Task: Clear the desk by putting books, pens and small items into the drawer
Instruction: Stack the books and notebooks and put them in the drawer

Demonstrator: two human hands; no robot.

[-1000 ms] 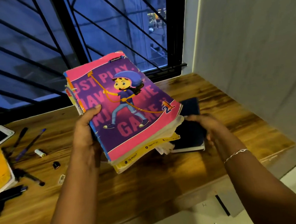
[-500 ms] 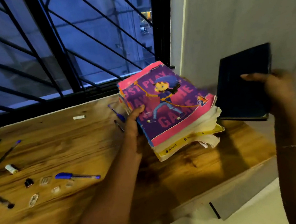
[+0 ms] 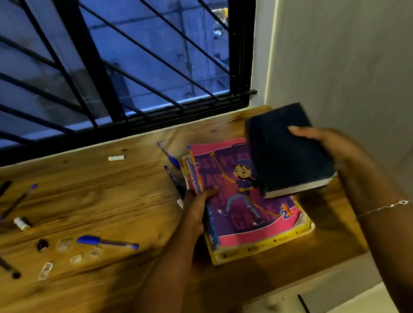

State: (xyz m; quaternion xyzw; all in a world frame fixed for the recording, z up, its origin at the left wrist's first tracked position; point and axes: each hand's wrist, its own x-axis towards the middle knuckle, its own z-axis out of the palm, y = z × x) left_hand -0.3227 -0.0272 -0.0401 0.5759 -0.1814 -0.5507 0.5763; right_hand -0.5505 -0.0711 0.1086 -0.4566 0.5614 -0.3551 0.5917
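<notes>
Both arms are bare from the hands back to the edge of view. The left hand (image 3: pixel 196 209) and right hand (image 3: pixel 340 153) wear nothing. Round the right wrist sits a thin silvery chain bracelet (image 3: pixel 384 207) of small, elongated links that catch the light.

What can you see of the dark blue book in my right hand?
The dark blue book is thick, with a plain cover and no readable title; pale page edges show along its near side. The right hand grips its right edge, thumb across the cover. It is tilted over the right corner of the pink and purple stack of books on the wooden desk; whether it touches the stack cannot be told.
</notes>
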